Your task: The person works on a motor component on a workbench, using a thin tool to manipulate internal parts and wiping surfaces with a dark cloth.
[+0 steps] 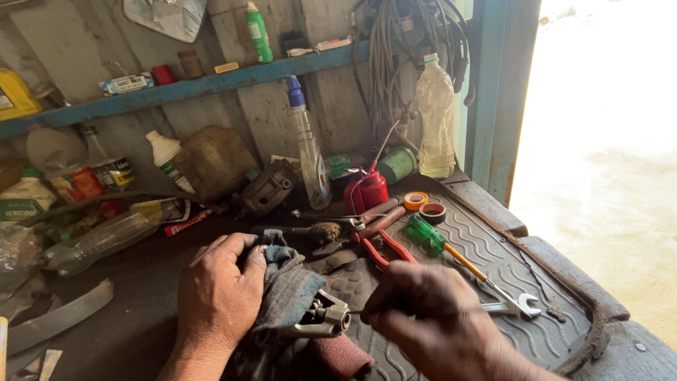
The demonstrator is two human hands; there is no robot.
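Note:
My left hand (pixel 215 293) grips a grey rag (pixel 285 289) wrapped round a small metal part (pixel 326 316) low in the middle of the head view. The part's open round end faces right. My right hand (pixel 430 314) is closed on a thin metal pick whose tip meets that end. Both hands rest over a black ribbed rubber mat (pixel 493 247) on the workbench.
On the mat lie a green-handled screwdriver (pixel 437 243), red-handled pliers (pixel 384 247), a spanner (pixel 522 305), two tape rolls (pixel 423 204) and a wire brush (pixel 321 231). A red oil can (pixel 368 189), bottles and jugs crowd the back. A blue shelf (pixel 183 88) runs above; a bright doorway lies right.

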